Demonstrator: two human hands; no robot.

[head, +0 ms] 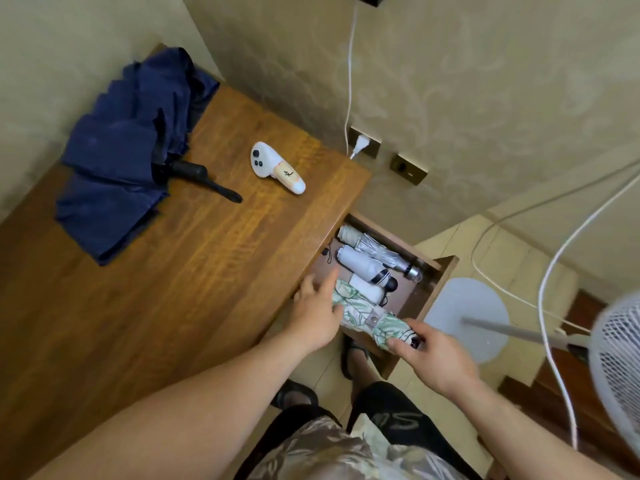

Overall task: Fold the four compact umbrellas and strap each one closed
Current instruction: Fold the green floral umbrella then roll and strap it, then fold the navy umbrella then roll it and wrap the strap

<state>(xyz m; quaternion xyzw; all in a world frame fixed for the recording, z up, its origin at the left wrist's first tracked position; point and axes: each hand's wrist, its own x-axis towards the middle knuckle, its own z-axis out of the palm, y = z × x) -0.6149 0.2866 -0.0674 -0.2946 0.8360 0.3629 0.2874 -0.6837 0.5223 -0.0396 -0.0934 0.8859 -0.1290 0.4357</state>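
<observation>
Looking down from the head camera, we see the open drawer on the right side of the wooden bench. Across its front edge lies the leaf-print umbrella, rolled tight, its snap strap wrapped around the middle. Our right hand grips its handle end, fingers curled around it. Our left hand rests on the other end with the index finger stretched out; whether the thumb tucks beneath the fabric, we can't quite tell. Deeper in the drawer, a silver-white umbrella sits at the back, folded, with a white umbrella just beside it. On the bench top, well apart from the drawer, a navy umbrella lies collapsed but loose, its canopy spread in folds and its black handle pointing right. Near it rests a white handheld device. At the right edge stands a white fan.
</observation>
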